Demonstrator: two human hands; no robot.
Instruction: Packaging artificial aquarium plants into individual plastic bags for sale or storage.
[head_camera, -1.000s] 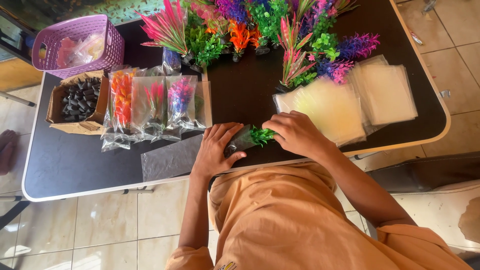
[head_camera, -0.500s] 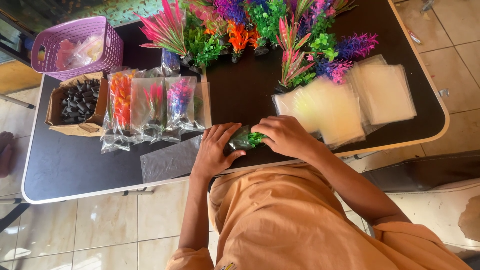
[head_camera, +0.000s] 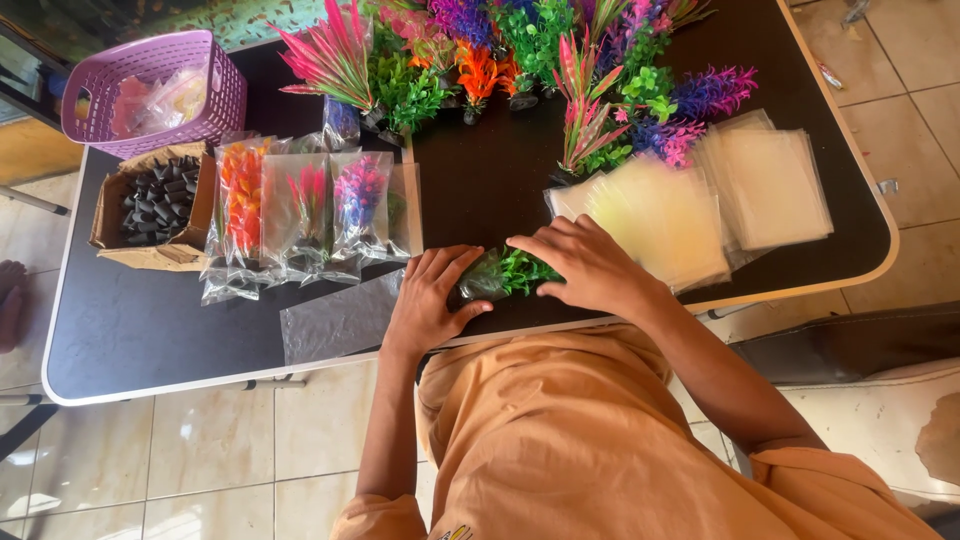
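A small green plastic plant (head_camera: 512, 272) lies near the front edge of the black table (head_camera: 150, 330), partly inside a clear plastic bag (head_camera: 482, 280). My left hand (head_camera: 425, 300) grips the bag's left end, with the thumb under it. My right hand (head_camera: 590, 265) presses on the plant's leafy end from the right. To the left lies a row of bagged plants (head_camera: 300, 215) in orange, pink and purple. An empty clear bag (head_camera: 335, 322) lies flat just left of my left hand.
Loose colourful plastic plants (head_camera: 520, 60) crowd the table's far side. Stacks of clear bags (head_camera: 700, 200) lie at the right. A cardboard box of dark bases (head_camera: 155, 205) and a purple basket (head_camera: 160, 85) stand at the left. Tiled floor surrounds the table.
Both hands stayed at the green plant and bag. My right hand has shifted slightly over the leaves, and the plant sits a little further into the bag.
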